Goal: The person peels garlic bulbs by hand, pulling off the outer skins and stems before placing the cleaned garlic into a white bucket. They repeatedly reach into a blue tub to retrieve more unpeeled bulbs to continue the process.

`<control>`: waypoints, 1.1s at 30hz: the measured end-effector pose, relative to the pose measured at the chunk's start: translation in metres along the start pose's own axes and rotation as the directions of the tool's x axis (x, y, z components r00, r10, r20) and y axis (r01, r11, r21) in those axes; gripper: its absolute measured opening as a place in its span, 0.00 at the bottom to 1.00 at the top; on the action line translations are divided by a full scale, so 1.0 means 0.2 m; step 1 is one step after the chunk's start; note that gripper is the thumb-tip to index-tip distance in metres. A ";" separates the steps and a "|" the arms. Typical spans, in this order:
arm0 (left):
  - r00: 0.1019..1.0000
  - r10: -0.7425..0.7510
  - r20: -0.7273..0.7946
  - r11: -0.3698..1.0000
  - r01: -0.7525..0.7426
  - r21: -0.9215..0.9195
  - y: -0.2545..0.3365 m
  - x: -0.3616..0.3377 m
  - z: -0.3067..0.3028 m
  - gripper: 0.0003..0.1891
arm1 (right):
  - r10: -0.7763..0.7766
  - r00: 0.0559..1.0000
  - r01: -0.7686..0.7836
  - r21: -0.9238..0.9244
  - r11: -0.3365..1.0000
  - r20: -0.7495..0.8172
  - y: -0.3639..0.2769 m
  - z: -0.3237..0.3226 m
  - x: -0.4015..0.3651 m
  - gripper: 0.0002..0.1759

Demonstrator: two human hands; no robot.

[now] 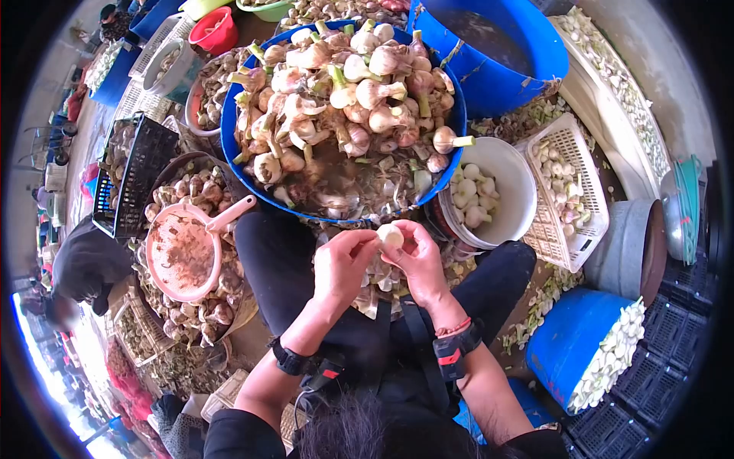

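Observation:
A pale garlic bulb (391, 236) is held in the fingers of my right hand (415, 256), above my lap. My left hand (345, 262) is closed in a pinch right beside the bulb, its fingertips at the bulb's left side; whether they grip a bit of skin is too small to tell. Just beyond both hands stands a large blue tub (460, 153) heaped with unpeeled garlic bulbs (359, 92), with loose skins at its near side. To the right of the tub, a white bucket (518, 191) contains peeled white bulbs (474, 197).
A pink long-handled strainer (182, 252) lies on a garlic-filled basket at left, near a black crate (145, 176). On the right are a cream basket (589, 229), a metal bucket (623, 245) and a tipped blue barrel (573, 336) with white garlic. Another person (90, 260) bends at far left.

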State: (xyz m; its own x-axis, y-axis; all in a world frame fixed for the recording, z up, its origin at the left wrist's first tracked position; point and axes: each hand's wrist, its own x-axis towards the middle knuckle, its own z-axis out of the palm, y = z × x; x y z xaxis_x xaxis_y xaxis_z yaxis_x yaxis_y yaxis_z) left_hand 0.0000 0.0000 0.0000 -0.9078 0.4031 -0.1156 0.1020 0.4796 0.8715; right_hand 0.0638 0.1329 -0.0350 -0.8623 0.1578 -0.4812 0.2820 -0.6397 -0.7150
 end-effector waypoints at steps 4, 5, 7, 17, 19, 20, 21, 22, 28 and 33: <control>0.991 -0.132 -0.029 0.986 0.128 -0.105 -0.03 0.00 0.00 0.04 | -0.235 0.972 0.228 -0.242 0.943 0.001 0.05 0.03 0.01 0.22; 0.985 -0.171 -0.025 0.969 0.163 -0.184 -0.04 0.01 0.01 0.03 | -0.236 0.972 0.235 -0.139 0.962 0.003 0.06 0.02 0.02 0.22; 0.973 -0.214 -0.082 0.972 0.204 -0.119 -0.10 0.03 -0.01 0.03 | -0.139 0.990 0.136 0.086 0.987 0.025 0.01 0.03 -0.03 0.21; 0.988 0.148 0.051 0.986 -0.151 0.074 -0.01 0.03 -0.06 0.07 | 0.075 0.994 -0.091 0.245 0.965 0.076 -0.01 0.01 -0.01 0.19; 0.985 0.162 0.053 0.981 -0.167 0.100 -0.01 0.04 -0.05 0.06 | 0.069 0.995 -0.085 0.253 0.964 0.070 0.00 0.00 -0.01 0.19; 0.983 0.173 0.056 0.976 -0.179 0.126 -0.01 0.03 -0.04 0.06 | 0.070 0.995 -0.084 0.253 0.964 0.067 0.00 -0.02 -0.02 0.19; 0.983 0.173 0.056 0.976 -0.179 0.126 -0.01 0.03 -0.04 0.06 | 0.077 0.994 -0.095 0.234 0.968 0.081 0.00 -0.03 -0.02 0.19; 0.989 0.140 0.056 0.986 -0.144 0.088 -0.03 0.03 -0.03 0.05 | 0.085 0.992 -0.105 0.216 0.971 0.097 0.00 -0.05 -0.03 0.20; 0.955 -0.251 0.159 0.934 0.282 -0.220 -0.13 -0.01 0.02 0.05 | 0.128 0.956 -0.161 0.104 0.982 0.264 -0.04 -0.06 -0.06 0.25; 0.941 -0.328 0.079 0.808 0.323 -0.492 -0.16 0.00 0.06 0.05 | -0.092 0.946 0.158 -0.195 0.968 0.310 0.01 -0.06 -0.03 0.30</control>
State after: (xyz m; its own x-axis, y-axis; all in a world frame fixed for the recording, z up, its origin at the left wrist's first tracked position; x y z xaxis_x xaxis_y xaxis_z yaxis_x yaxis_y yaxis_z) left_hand 0.0015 -0.0060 -0.0335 -0.8557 0.2837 -0.4328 -0.4114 0.1346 0.9015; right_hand 0.0753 0.1401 -0.0400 -0.9725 -0.0251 -0.2317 0.2182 -0.4478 -0.8671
